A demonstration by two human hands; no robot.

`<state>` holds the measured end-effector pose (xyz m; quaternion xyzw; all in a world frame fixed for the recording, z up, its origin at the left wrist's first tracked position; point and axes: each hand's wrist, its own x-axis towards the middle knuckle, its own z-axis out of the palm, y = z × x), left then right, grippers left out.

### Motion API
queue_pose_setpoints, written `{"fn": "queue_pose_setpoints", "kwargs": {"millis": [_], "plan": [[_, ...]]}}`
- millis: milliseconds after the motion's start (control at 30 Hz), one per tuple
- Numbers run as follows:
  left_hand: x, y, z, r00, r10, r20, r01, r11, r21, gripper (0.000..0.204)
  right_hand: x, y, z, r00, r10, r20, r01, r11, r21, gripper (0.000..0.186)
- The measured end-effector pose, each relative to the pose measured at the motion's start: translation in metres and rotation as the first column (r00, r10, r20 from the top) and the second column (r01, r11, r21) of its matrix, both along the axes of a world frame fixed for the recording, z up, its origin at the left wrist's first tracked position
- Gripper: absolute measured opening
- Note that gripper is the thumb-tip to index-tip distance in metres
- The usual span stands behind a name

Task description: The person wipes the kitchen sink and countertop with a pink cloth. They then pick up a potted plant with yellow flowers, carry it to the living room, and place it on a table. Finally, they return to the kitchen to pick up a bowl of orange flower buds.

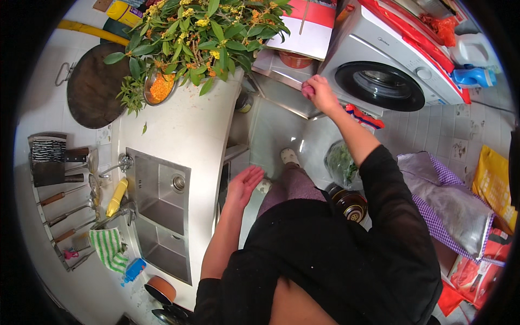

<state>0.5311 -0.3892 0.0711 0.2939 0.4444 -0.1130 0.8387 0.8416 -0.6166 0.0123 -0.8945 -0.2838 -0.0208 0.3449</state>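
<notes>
My left hand is held out beside the counter's front edge, palm showing and fingers extended, with nothing in it. My right arm reaches forward, and its hand is closed with the fingers curled. It overlaps the upper corner of an open metal-edged cabinet door; whether it grips the door or something small cannot be made out. Behind that hand a reddish-brown bowl shows below a white and red box.
Left, a white counter holds a double sink, leafy yellow-flowered branches and a bowl of orange blossoms. Right stand a washing machine, a bag of greens, a dark bottle and a silver-lined bag.
</notes>
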Motion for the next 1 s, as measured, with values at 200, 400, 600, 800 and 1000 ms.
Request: {"fn": "queue_pose_setpoints", "kwargs": {"millis": [200, 400, 600, 800, 1000], "plan": [[0.052, -0.019, 0.013, 0.977, -0.186, 0.106, 0.185, 0.982, 0.022, 0.038, 0.014, -0.01, -0.038, 0.973, -0.176, -0.146, 0.193, 0.975, 0.114, 0.016], [0.1, -0.037, 0.034, 0.923, -0.339, 0.184, 0.313, 0.937, 0.155, 0.036, -0.008, -0.018, -0.023, 0.979, -0.182, -0.089, 0.184, 0.983, 0.009, 0.015], [0.093, -0.039, 0.027, 0.93, -0.325, 0.172, 0.302, 0.942, 0.15, 0.035, -0.011, -0.046, -0.024, 0.982, -0.16, -0.101, 0.155, 0.986, -0.062, 0.02], [0.064, -0.035, 0.009, 0.959, -0.271, 0.078, 0.266, 0.961, 0.075, 0.035, 0.001, -0.009, -0.031, 0.967, -0.2, -0.158, 0.198, 0.98, -0.026, 0.014], [0.061, -0.023, 0.016, 0.975, -0.209, 0.073, 0.203, 0.976, 0.083, 0.035, 0.0, -0.026, -0.045, 0.729, -0.162, -0.666, 0.258, 0.965, 0.048, 0.013]]}}
